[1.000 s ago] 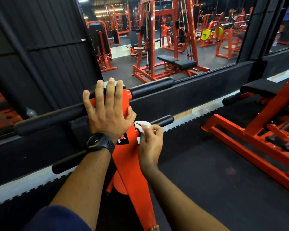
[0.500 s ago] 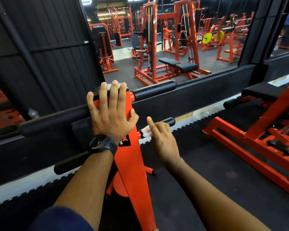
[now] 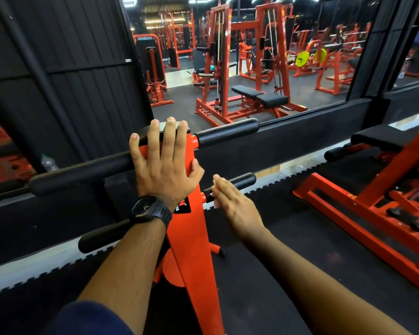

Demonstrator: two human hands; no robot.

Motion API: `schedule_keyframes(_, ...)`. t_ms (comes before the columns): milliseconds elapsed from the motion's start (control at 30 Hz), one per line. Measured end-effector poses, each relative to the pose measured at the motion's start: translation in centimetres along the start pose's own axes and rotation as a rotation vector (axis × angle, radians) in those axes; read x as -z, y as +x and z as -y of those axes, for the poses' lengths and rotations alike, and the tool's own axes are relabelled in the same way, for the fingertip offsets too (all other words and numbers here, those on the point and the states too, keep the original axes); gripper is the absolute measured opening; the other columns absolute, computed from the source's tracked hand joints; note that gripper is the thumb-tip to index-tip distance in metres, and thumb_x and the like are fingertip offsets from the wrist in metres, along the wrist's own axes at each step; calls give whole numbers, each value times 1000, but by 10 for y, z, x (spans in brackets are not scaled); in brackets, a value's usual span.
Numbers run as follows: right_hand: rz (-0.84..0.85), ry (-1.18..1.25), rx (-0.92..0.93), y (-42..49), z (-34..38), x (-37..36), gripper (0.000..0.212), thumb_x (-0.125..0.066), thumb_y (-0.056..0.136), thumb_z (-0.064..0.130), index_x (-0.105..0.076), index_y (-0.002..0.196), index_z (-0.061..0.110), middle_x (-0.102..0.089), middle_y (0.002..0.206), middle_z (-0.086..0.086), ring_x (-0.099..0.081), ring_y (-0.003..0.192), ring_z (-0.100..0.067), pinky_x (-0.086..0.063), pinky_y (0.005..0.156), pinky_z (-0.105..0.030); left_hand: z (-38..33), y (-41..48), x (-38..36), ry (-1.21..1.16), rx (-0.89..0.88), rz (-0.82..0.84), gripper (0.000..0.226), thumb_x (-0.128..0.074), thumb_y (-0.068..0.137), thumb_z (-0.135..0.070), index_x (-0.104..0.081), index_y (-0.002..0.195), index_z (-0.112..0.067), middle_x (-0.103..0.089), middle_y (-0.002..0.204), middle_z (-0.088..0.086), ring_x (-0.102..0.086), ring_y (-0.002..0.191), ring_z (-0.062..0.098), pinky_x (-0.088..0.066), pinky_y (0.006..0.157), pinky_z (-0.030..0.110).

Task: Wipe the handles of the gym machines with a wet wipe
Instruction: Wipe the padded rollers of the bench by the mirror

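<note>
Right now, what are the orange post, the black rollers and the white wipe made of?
Orange post: looks like painted steel, glossy with bright highlights and hard flat edges.
Black rollers: probably foam or rubber padding, matte with rounded ends.
White wipe: maybe thin cloth or paper; mostly hidden under the right hand, so hard to say.

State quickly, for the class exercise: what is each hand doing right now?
Left hand: fingers straight, rests flat on the orange frame, holding nothing.
Right hand: fingers straight, presses the wet wipe against the lower black handle.
</note>
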State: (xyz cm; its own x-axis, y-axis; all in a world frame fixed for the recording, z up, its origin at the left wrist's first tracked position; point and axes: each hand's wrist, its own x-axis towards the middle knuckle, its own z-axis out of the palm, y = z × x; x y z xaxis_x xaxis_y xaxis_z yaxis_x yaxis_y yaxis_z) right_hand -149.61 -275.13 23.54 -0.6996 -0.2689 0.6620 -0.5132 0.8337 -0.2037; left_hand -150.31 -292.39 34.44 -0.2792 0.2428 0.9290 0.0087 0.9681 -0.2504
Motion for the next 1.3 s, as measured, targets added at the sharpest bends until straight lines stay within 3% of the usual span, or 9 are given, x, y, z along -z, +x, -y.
schedule_keyframes(67, -8, -106, 144, 2, -9, 3, 36, -49, 94, 10, -65, 124, 0, -60, 138, -13, -58, 127, -24, -52, 94, -27, 0, 0, 0, 1, -1, 3, 72, -48, 84, -45, -41, 149, -15, -46, 150, 5, -31, 142, 29, -22, 116, 60)
schedule_keyframes(233, 2, -31, -90, 17, -13, 24, 19, -55, 91, 4, -66, 107, 3, -64, 117, -12, -63, 112, -31, -57, 80, -40, -1, 0, 0, -1, 3, -3, 71, -48, 84, -45, -42, 149, -15, -46, 150, 5, -32, 142, 29, -21, 116, 59)
schedule_keyframes(333, 100, -74, 149, 16, 5, 17, 26, -58, 86, 8, -68, 109, 1, -66, 118, -15, -64, 111, -30, -60, 73, -35, 0, 0, -1, 4, 1, 8, 72, -47, 85, -45, -40, 150, -16, -45, 151, 5, -30, 142, 28, -19, 116, 59)
schedule_keyframes(567, 47, -229, -86, 13, -13, 28, 80, -77, 63, -10, -51, 139, 0, -64, 110, -10, -57, 90, -31, -51, 68, -37, -1, -1, -2, -28, 10, -11, 72, -51, 83, -44, -42, 149, -16, -46, 151, 5, -31, 142, 28, -19, 116, 59)
schedule_keyframes(733, -17, -85, -185, 17, -13, 28, 52, -69, 77, -10, -60, 124, 8, -57, 108, -12, -59, 87, -30, -37, 55, -29, 0, 0, 0, -37, 4, -6, 73, -51, 83, -44, -43, 149, -15, -46, 150, 6, -31, 142, 28, -19, 116, 59)
schedule_keyframes(900, 63, 5, 99, 15, 1, 19, 17, -61, 88, -1, -63, 105, 1, -62, 112, -16, -62, 100, -33, -54, 70, -37, 1, 0, 0, -29, 1, -1, 73, -52, 83, -44, -43, 149, -15, -47, 150, 6, -32, 142, 29, -20, 116, 59)
schedule_keyframes(1100, -3, -144, -292, 12, -14, 25, 44, -66, 85, -4, -56, 126, 9, -52, 120, -10, -56, 72, -24, -26, 48, -23, 0, 0, -1, -31, -1, -9, 73, -52, 82, -44, -44, 148, -14, -48, 149, 6, -33, 141, 29, -21, 115, 60)
schedule_keyframes(1200, -3, -79, -279, 11, 6, 17, 35, -70, 81, -5, -62, 111, 11, -55, 129, -10, -65, 91, -28, -36, 56, -26, 1, 0, -1, -27, 3, -11, 73, -52, 82, -44, -44, 148, -14, -48, 149, 6, -32, 141, 29, -22, 115, 60)
schedule_keyframes(1300, 10, -79, 101, 4, 12, 5, 23, -59, 89, 7, -67, 110, 11, -62, 132, -12, -62, 120, -27, -54, 76, -29, 2, 1, -1, -16, -7, -18, 73, -52, 83, -44, -44, 148, -14, -48, 149, 6, -33, 140, 29, -21, 115, 59)
